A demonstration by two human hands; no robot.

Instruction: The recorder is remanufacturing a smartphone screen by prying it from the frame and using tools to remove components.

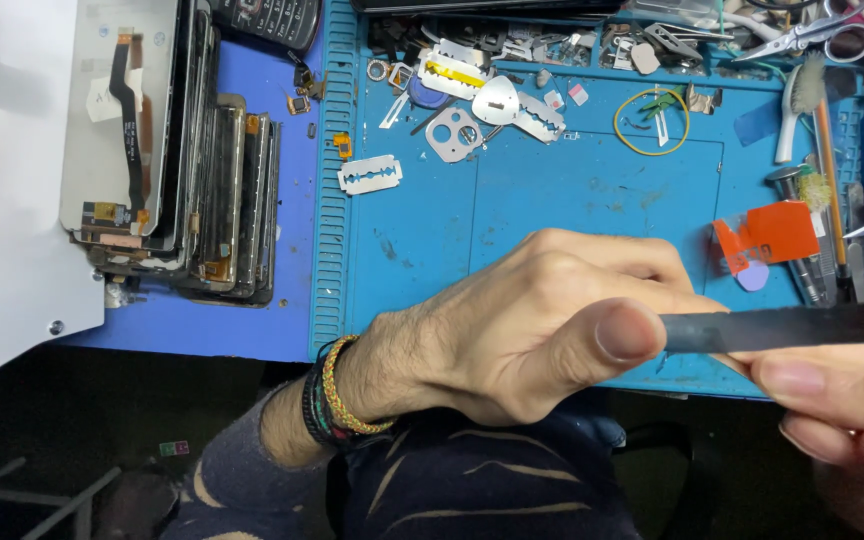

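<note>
Blue mat [552, 215] carries loose parts and a razor blade [370, 175], while left hand [542, 325] and right hand [842, 400] pinch a dark flat panel [782, 328] edge-on between them, steadying it.

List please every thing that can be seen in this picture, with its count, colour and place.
Flat dark thin panel: one, dark grey, held edge-on between both hands at lower right.
Blue silicone work mat: one, blue, centre of the bench.
Stacked phone screens: several, dark, upper left.
Steel razor blade: one, silver, left edge of mat.
Yellow rubber band: one, yellow, upper mat.
Orange plastic tab: one, orange, right of mat.
Metal scissors: one pair, silver, top right.
Woven wrist bands: several, black and yellow, left wrist.
Left hand: one, pinching the panel.
Right hand: one, gripping the panel at right.
</note>
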